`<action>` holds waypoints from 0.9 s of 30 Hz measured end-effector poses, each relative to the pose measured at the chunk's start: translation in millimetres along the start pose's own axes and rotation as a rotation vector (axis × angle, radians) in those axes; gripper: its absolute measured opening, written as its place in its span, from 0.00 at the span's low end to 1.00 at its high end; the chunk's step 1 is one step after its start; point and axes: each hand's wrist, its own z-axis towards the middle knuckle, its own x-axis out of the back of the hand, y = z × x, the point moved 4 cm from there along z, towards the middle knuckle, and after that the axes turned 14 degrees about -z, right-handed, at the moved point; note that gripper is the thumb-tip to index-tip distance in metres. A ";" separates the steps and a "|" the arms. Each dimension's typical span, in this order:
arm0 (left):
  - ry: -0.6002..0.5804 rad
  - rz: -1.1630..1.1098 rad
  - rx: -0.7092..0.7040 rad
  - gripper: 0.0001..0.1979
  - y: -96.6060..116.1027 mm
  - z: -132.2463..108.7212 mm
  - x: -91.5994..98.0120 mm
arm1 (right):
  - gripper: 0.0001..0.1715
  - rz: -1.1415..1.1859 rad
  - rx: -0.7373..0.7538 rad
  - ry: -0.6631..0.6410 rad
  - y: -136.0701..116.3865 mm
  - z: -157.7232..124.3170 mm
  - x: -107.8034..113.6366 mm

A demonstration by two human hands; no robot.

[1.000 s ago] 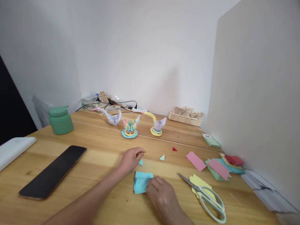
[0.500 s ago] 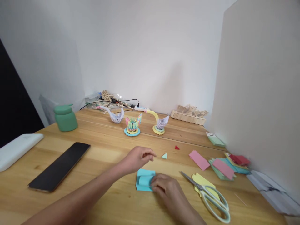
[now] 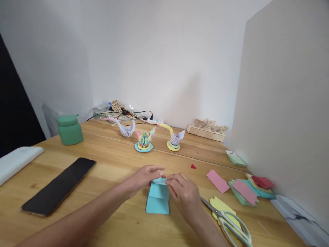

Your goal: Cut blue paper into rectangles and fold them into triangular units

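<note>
A creased sheet of blue paper (image 3: 157, 205) lies on the wooden table in front of me, its far end curled up and over. My right hand (image 3: 183, 193) pinches that raised end at its right corner. At the left corner of the same end, my left hand (image 3: 147, 176) has its thumb and fingers closed on the paper. A fold line crosses the sheet about halfway down. Right of my right hand, scissors (image 3: 218, 213) with pale handles rest over a stack of yellow paper (image 3: 223, 206). A small red paper triangle (image 3: 193, 166) lies beyond my hands.
Folded-paper swans (image 3: 127, 129) and a multicoloured paper piece (image 3: 144, 140) stand farther back. Pink slips (image 3: 218, 181) and stacked coloured papers (image 3: 245, 192) lie at right. A black phone-like slab (image 3: 60, 185), a white device (image 3: 19, 161) and a green jar (image 3: 70, 129) are at left.
My left hand has come down onto the blue paper, and my right hand has moved up to its far end. The sheet has opened out. The pale green triangle no longer shows.
</note>
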 end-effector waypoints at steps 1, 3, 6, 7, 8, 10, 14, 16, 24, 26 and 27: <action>0.007 -0.014 0.000 0.28 -2.1 -0.7 2.5 | 0.08 0.028 -0.048 -0.036 1.9 -0.5 -5.1; -0.016 -0.054 -0.012 0.26 -6.0 -2.3 6.0 | 0.05 0.099 -0.195 -0.129 9.7 -1.0 -14.5; -0.112 -0.056 -0.100 0.29 -10.8 -2.8 7.4 | 0.08 0.290 -0.454 -0.276 24.5 -1.5 -27.1; -0.135 -0.055 -0.130 0.31 -12.7 -2.0 7.8 | 0.10 0.370 -0.520 -0.303 27.8 -1.5 -30.5; -0.138 -0.052 -0.155 0.33 -14.7 -0.7 8.8 | 0.11 0.448 -0.569 -0.317 29.8 -1.5 -33.5; -0.084 -0.055 -0.173 0.33 -18.8 2.4 12.3 | 0.13 0.568 -0.634 -0.308 30.9 -2.2 -37.4; -0.023 -0.140 -0.097 0.29 -23.3 2.7 13.9 | 0.13 0.625 -0.721 -0.250 32.4 -9.7 -36.5; -0.033 -0.203 -0.057 0.29 -22.0 -0.3 12.2 | 0.13 0.572 -0.794 -0.192 41.4 -15.3 -31.4; -0.071 -0.072 0.048 0.25 -14.9 -9.6 -0.9 | 0.13 0.649 -0.930 0.029 74.1 -26.4 -19.5; -0.044 0.104 -0.040 0.22 -5.8 -12.8 -4.8 | 0.10 0.640 -0.864 0.030 66.1 -23.6 -17.2; 0.002 0.178 -0.101 0.20 -0.1 -14.5 -5.5 | 0.08 0.603 -0.821 0.048 60.9 -22.0 -14.6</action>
